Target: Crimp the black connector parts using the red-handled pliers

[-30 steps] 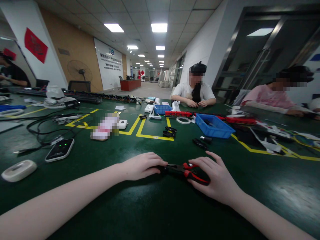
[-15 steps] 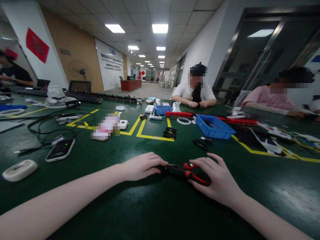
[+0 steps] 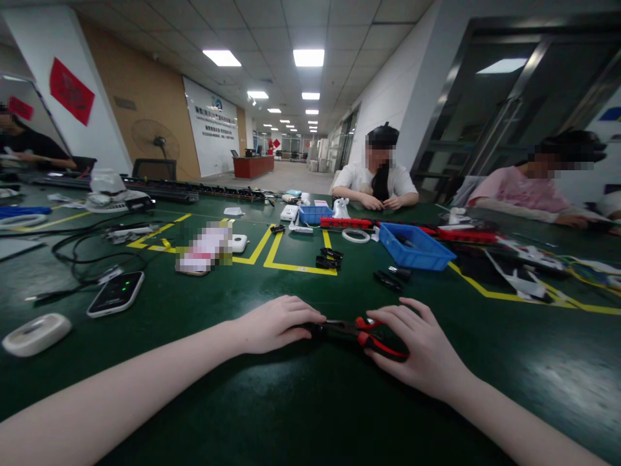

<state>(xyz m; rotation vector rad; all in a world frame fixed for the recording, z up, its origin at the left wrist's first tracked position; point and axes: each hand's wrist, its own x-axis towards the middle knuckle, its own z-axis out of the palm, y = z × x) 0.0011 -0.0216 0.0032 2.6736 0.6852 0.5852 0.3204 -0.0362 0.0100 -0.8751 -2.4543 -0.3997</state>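
A pair of pliers point(image 3: 356, 332) with red and black handles lies flat on the green table point(image 3: 301, 401) in front of me. My left hand point(image 3: 274, 322) rests knuckles-up on the table with its fingertips curled onto the dark jaw end of the pliers. My right hand point(image 3: 418, 346) lies over the red handles, fingers bent around them. Both forearms stretch across the near table.
A blue bin point(image 3: 415, 245) stands beyond the pliers, small black parts point(image 3: 388, 278) near it. A phone point(image 3: 115, 293), a white oval device point(image 3: 35, 333) and cables point(image 3: 77, 255) lie at left. Yellow floor-tape lines point(image 3: 295, 265) mark the table. Two people sit across at the far side.
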